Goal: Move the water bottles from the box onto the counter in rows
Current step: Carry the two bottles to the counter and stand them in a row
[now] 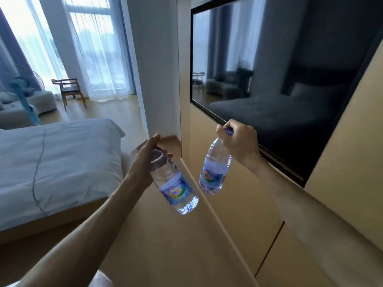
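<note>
Your left hand (145,154) is wrapped around the neck of one tilted water bottle (174,187); your right hand (238,141) clutches the cap end of a second bottle (214,172). Both hang in the air below the television (279,79), over the table (176,245).

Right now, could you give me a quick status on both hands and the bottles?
Left hand gripping one bottle by the neck. Right hand holding second bottle by the cap. Both airborne; box out of view.

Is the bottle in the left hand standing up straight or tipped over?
Tipped. The left hand grips the bottle near its neck, and its base swings down toward the right, in the air.
</note>
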`<state>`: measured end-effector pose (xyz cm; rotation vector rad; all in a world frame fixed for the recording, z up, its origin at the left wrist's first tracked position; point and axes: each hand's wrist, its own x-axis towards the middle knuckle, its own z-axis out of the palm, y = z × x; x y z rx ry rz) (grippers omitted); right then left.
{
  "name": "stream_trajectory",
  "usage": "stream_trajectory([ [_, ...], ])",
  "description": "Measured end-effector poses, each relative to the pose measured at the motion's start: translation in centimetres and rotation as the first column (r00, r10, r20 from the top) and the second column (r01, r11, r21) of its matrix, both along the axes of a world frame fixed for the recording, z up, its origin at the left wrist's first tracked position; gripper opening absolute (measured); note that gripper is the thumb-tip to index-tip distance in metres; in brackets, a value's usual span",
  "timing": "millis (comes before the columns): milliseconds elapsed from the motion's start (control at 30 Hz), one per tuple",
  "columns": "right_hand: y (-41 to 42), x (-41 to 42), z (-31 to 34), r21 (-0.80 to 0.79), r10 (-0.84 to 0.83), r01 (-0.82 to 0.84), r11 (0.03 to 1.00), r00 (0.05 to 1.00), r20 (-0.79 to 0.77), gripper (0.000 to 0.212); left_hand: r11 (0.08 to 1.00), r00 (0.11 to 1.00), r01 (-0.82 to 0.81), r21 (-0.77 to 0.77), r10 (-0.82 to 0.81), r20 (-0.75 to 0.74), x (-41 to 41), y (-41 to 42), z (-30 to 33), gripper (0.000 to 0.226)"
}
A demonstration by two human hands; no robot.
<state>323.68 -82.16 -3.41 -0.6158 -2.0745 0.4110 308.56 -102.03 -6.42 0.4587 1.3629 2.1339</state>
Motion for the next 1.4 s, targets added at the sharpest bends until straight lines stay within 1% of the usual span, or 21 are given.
stream_trajectory([
  [167,2.6,-9.1,0.0,-0.03,0.102,-0.1,0.995,0.994,0.041,0.033,0.988,0.988,-0.154,-0.023,0.154,-0.035,-7.7,2.6,-0.5,0.03],
  [233,4.1,-12.9,0.1,-0.046,0.147,-0.144,0.988,0.988,0.052,0.033,0.979,0.978,-0.2,-0.033,0.197,-0.069,-10.9,4.0,-0.3,0.035],
  [333,6.9,-18.7,0.7,-0.049,0.196,-0.193,0.98,0.979,0.058,0.033,0.962,0.956,-0.271,-0.033,0.266,-0.124,-15.8,6.2,0.3,0.034],
  [467,10.7,-26.3,2.1,-0.077,0.281,-0.277,0.958,0.958,0.049,0.032,0.932,0.928,-0.362,0.002,0.361,-0.097,-21.8,9.2,1.5,0.029],
  [533,12.4,-29.9,2.8,-0.071,0.321,-0.317,0.946,0.946,0.053,0.031,0.916,0.91,-0.402,0.014,0.401,-0.107,-24.6,10.7,2.2,0.027],
  [633,14.5,-35.1,3.4,-0.073,0.372,-0.368,0.927,0.927,0.056,0.031,0.894,0.887,-0.447,0.001,0.444,-0.127,-28.4,12.6,2.9,0.026],
  [767,17.0,-42.1,3.4,-0.082,0.412,-0.406,0.91,0.909,0.066,0.032,0.866,0.861,-0.5,-0.006,0.496,-0.11,-34.1,14.8,3.3,0.023],
  [900,19.1,-49.8,2.7,-0.068,0.447,-0.442,0.894,0.891,0.08,0.032,0.856,0.85,-0.518,-0.005,0.513,-0.121,-40.9,16.6,2.7,0.022],
  [1000,20.7,-55.8,2.6,-0.054,0.457,-0.453,0.89,0.885,0.09,0.034,0.857,0.846,-0.515,-0.006,0.508,-0.164,-47.2,18.1,2.1,0.022],
  [1167,23.3,-66.6,3.6,-0.047,0.466,-0.464,0.885,0.881,0.079,0.036,0.876,0.86,-0.482,0.017,0.477,-0.178,-58.6,20.9,2.8,0.024],
  [1300,25.9,-74.6,4.4,-0.042,0.444,-0.442,0.896,0.895,0.04,0.033,0.897,0.878,-0.439,0.041,0.439,-0.192,-67.0,23.4,3.9,0.023],
  [1400,27.9,-80.2,4.4,-0.048,0.438,-0.437,0.898,0.899,0.024,0.034,0.908,0.887,-0.418,0.029,0.415,-0.202,-72.5,25.6,4.0,0.022],
])
